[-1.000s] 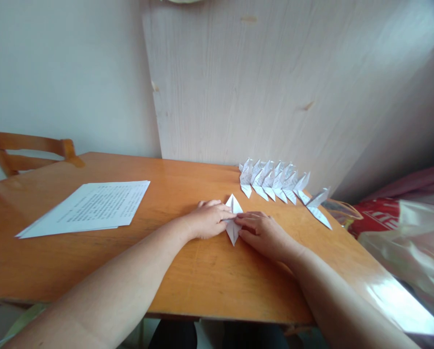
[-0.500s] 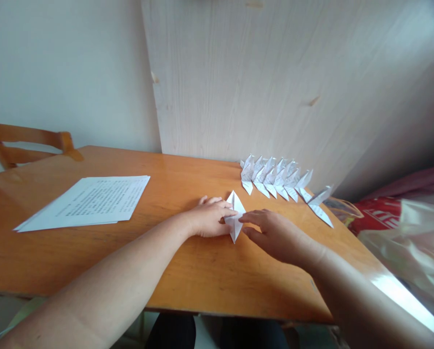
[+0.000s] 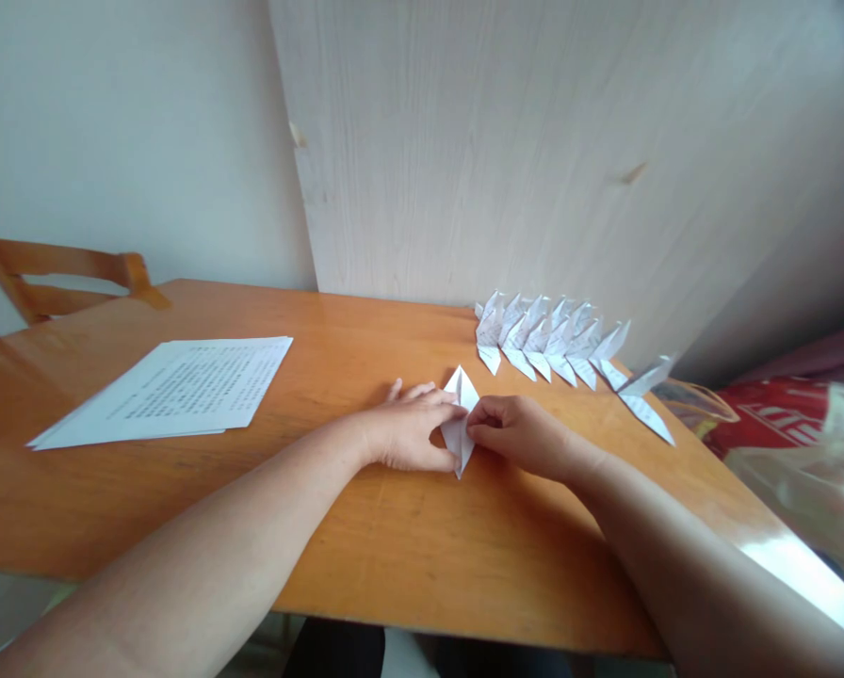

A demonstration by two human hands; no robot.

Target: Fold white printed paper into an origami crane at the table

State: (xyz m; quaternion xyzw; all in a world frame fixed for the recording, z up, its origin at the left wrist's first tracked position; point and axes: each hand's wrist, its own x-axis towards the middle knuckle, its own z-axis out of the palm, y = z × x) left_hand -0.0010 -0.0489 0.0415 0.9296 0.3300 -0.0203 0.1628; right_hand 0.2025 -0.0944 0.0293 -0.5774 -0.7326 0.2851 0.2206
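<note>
A white folded paper diamond (image 3: 456, 436), with a crease down its length, lies flat on the wooden table in front of me. My left hand (image 3: 409, 431) rests across its left side, fingers spread and flat, with the thumb at the lower tip. At the right edge of the paper, my right hand (image 3: 519, 435) has its thumb and forefinger pinched together on it. The exact bit of paper between those fingertips is hidden.
Several folded paper pieces (image 3: 553, 339) stand in rows at the back right, with a separate one (image 3: 644, 395) nearer the edge. Printed sheets (image 3: 174, 391) lie at the left. A wooden chair (image 3: 75, 268) stands beyond; bags (image 3: 775, 414) sit past the right edge.
My right hand's fingers have closed from a loose, stretched pose into a pinch at the paper's right edge. My left thumb has moved down toward the lower tip. The view has shifted slightly.
</note>
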